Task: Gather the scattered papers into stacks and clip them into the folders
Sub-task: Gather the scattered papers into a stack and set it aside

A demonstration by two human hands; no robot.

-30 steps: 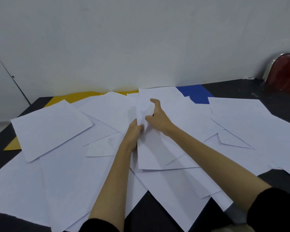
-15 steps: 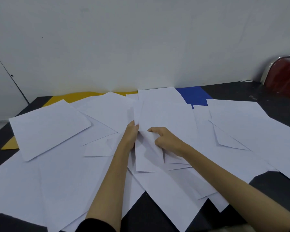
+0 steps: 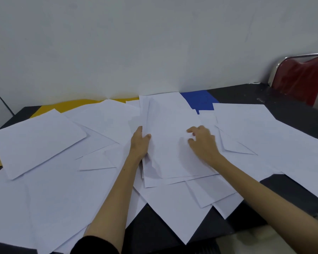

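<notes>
White papers lie scattered over a black table (image 3: 292, 116), among them a big sheet on the left (image 3: 37, 142) and more on the right (image 3: 255, 129). In the middle lies a small, roughly squared stack of sheets (image 3: 169, 143). My left hand (image 3: 140, 143) grips the stack's left edge, thumb on top. My right hand (image 3: 203, 142) rests on the top sheet with bent fingers and holds nothing that I can see. A yellow folder (image 3: 75, 105) and a blue folder (image 3: 200, 99) show at the back, mostly buried under paper.
A white wall runs right behind the table. A red chair (image 3: 301, 79) with a metal frame stands at the far right corner. Bare table shows at the back right and along the front edge (image 3: 154, 231) between paper corners.
My right hand reached toward the back, drew a sheet toward me and laid it onto the middle stack; it now rests on the stack's right side. My left hand kept its hold on the left edge.
</notes>
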